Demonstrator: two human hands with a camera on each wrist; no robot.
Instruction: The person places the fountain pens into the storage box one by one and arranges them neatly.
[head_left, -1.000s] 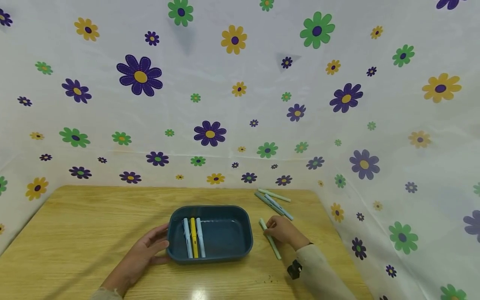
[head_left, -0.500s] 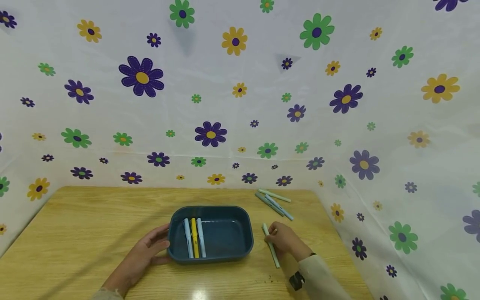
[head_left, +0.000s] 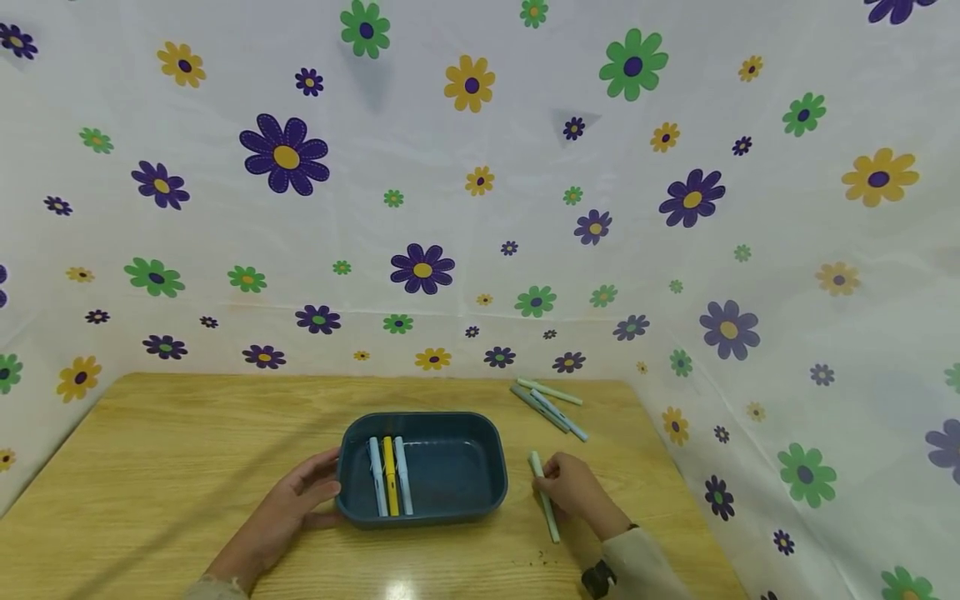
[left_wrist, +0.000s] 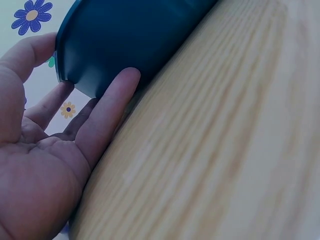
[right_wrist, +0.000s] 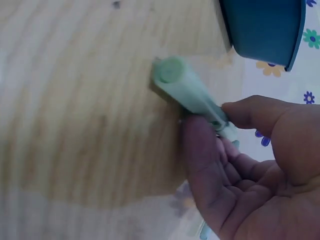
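You've got the wood tbl (head_left: 187, 425), then the dark-blue tray (head_left: 453, 479) on it. Your L hand (head_left: 288, 500): fingers spread against tray's L end. Your R hand (head_left: 577, 487): thumb & finger pinching the green pen (head_left: 550, 518), just R of tray. Step looks like pickup; next move prob. calls for a steady pinch & lift clear of tray. Two pale-blue pens (head_left: 377, 479) & a yellow pen (head_left: 391, 479) lie inside; three loose pens (head_left: 558, 414) farther back. Fingers hide green pen's middle; can't tell if it touches tbl. Specks (head_left: 540, 560) too small to ID.
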